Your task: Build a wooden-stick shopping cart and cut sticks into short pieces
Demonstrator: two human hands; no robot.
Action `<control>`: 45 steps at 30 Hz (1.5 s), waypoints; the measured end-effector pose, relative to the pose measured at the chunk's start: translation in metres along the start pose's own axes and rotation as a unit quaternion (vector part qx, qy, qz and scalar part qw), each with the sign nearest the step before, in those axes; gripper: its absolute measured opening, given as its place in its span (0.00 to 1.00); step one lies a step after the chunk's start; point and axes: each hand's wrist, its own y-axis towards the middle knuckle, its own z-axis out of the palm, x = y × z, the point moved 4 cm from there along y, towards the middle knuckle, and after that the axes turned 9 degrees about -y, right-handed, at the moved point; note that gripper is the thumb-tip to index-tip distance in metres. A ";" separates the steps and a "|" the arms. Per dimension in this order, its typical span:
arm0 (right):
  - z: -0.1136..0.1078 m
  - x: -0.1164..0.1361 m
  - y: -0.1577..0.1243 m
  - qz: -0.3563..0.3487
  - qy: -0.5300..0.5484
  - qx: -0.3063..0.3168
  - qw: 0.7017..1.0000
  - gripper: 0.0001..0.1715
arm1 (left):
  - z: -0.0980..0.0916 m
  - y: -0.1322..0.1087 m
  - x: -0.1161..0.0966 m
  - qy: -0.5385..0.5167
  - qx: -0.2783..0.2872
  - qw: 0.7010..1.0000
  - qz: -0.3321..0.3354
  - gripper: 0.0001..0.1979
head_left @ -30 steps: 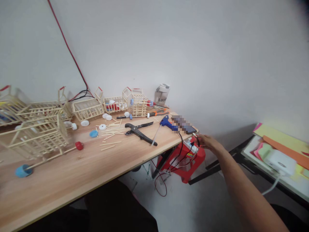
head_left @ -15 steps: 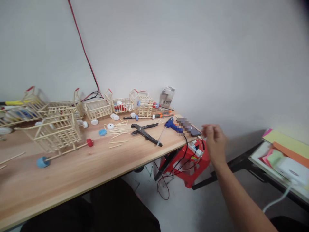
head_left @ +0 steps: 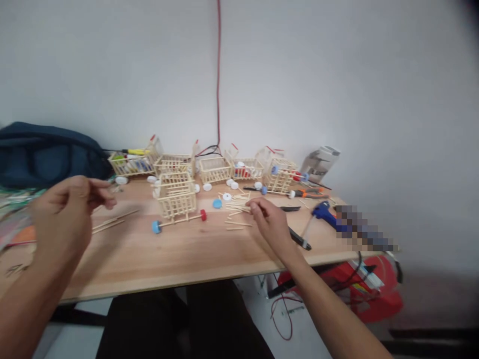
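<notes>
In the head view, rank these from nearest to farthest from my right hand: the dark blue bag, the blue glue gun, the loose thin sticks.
1. Loose thin sticks: right by the fingertips of your right hand, mostly to their left.
2. Blue glue gun: off to that hand's right.
3. Dark blue bag: at the far left, beyond your left hand.

Blue bag (head_left: 52, 154) far left; red stool (head_left: 383, 305), probably, lower right.

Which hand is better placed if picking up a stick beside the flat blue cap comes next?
Probably the right hand: its fingertips appear close beside the loose sticks, while the left hand is farther off, left of the front cart.
</notes>
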 end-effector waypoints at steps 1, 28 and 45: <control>0.005 0.000 0.008 0.010 0.007 -0.002 1.000 0.16 | 0.003 0.005 0.003 -0.030 0.016 0.999 0.003 0.16; 0.025 -0.001 0.074 0.076 0.164 -0.109 0.977 0.19 | 0.002 0.002 0.058 0.037 0.075 0.996 -0.025 0.13; 0.034 -0.028 0.057 0.054 -0.026 -0.066 0.996 0.26 | -0.040 0.021 0.062 0.072 -0.045 0.996 -0.013 0.10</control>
